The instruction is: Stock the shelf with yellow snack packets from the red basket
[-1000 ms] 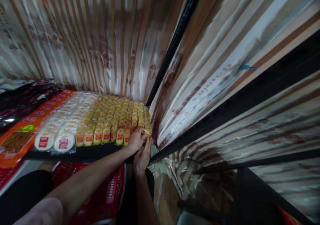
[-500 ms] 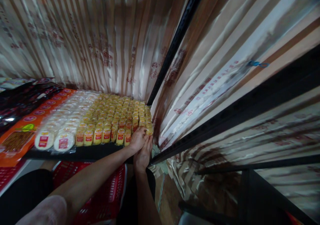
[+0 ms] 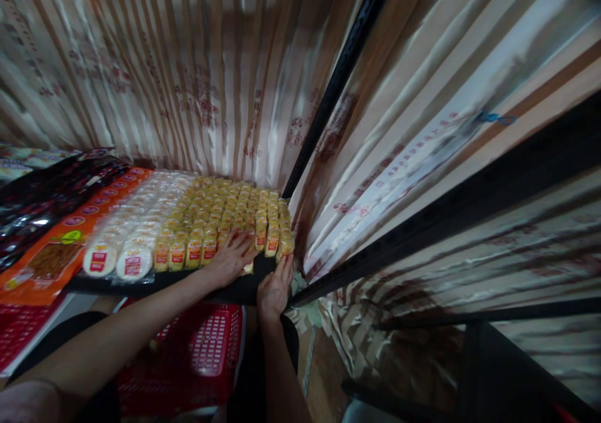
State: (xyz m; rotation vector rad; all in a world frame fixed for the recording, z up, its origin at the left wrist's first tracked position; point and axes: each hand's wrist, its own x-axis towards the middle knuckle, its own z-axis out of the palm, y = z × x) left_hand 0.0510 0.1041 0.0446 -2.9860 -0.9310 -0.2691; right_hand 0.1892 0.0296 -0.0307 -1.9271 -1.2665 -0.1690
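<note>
Rows of small yellow packets (image 3: 225, 213) with red labels fill the right part of a dark shelf (image 3: 164, 280). My left hand (image 3: 231, 258) lies flat on the front packets with its fingers spread, holding nothing. My right hand (image 3: 275, 286) is at the shelf's front right corner. Its fingers are stretched up against the shelf edge, just below the last yellow row. A gap in the front row shows between the two hands.
White round packs (image 3: 134, 263) and orange packs (image 3: 51, 260) lie left of the yellow ones, with dark packs (image 3: 37, 191) beyond. A red basket (image 3: 201, 348) sits below the shelf. A black upright post (image 3: 338, 79) and a striped curtain (image 3: 188, 66) close in the back and right.
My left hand has slid left from the corner and spread flat on the packets. My right hand has opened and dropped to the shelf edge. The view has shifted slightly.
</note>
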